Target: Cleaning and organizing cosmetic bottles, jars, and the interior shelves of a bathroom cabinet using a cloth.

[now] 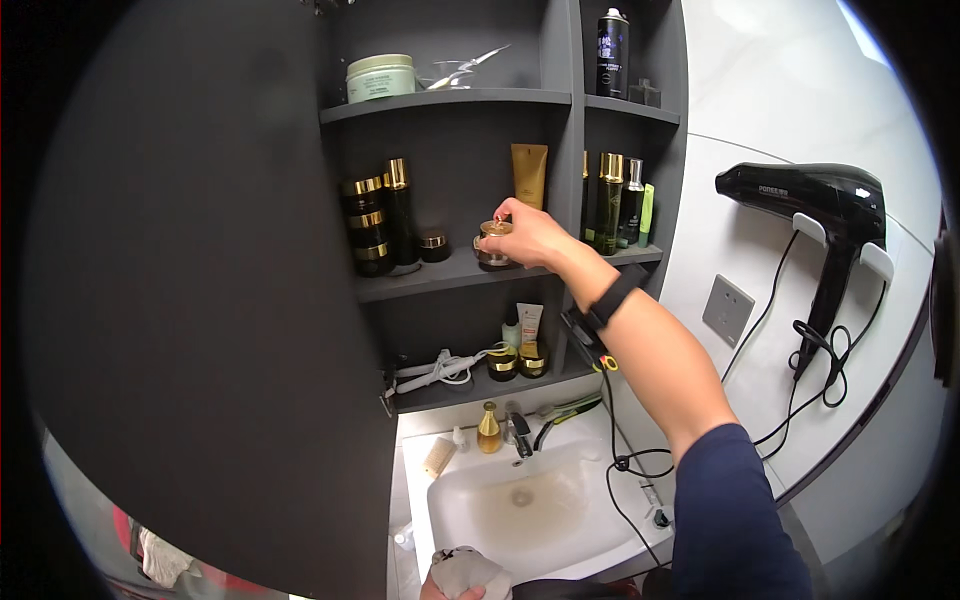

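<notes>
My right hand reaches to the middle cabinet shelf, its fingers closed around a small gold-topped cosmetic jar at the shelf's front. Behind the hand a gold squeeze tube stands upright, and a small dark jar is to the left. Stacked black jars with gold bands and a tall dark bottle are farther left. At the bottom edge of the view, my left hand, partly out of frame, grips a light grey cloth before the sink.
An open dark cabinet door fills the left. Below lies a white sink with cloudy water, a faucet and a gold perfume bottle. A black hair dryer hangs at right, cords looping down. A hair straightener lies on the lower shelf.
</notes>
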Motion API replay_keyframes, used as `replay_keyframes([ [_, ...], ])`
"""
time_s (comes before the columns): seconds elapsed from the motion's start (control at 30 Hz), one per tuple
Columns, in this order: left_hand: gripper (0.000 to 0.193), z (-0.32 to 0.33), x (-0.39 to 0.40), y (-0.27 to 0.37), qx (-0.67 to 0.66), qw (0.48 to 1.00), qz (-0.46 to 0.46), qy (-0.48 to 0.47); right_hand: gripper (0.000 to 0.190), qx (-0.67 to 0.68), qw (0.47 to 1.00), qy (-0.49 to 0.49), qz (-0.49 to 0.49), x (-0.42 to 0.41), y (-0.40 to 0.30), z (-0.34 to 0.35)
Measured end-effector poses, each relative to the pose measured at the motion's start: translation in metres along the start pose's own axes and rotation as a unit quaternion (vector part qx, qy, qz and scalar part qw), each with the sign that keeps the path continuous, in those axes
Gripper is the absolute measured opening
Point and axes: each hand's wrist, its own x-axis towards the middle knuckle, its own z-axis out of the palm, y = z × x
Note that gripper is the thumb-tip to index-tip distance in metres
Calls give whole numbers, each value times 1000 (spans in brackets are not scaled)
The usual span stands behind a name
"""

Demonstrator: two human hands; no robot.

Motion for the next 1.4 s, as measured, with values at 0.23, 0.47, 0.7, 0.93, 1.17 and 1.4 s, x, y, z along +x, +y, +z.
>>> replay_keyframes([
  [0.23, 96, -17, -24, -24, 91, 994, -6, 53, 61, -89, 993, 66, -47, 49, 5, 49],
  [0.47, 92, -29, -26, -46, 57, 995, -59, 65, 58, -142, 960, 213, -109, 7, -14, 57],
  [0.7, 84, -5, 6, 10, 5, 999, -32, 13, 41, 74, 962, 201, -167, -122, 40, 0],
  [0.93, 71, 34, 38, 19, -86, 995, -57, 4, 73, 76, 934, -309, -161, -282, 87, 91],
  [1.17, 57, 55, 43, 61, -148, 985, -76, -39, 89, 54, 935, -269, -223, -301, 79, 83],
  [1.4, 55, 71, 59, 58, -176, 983, 25, 47, 91, 119, 886, -277, -353, -273, 51, 69],
])
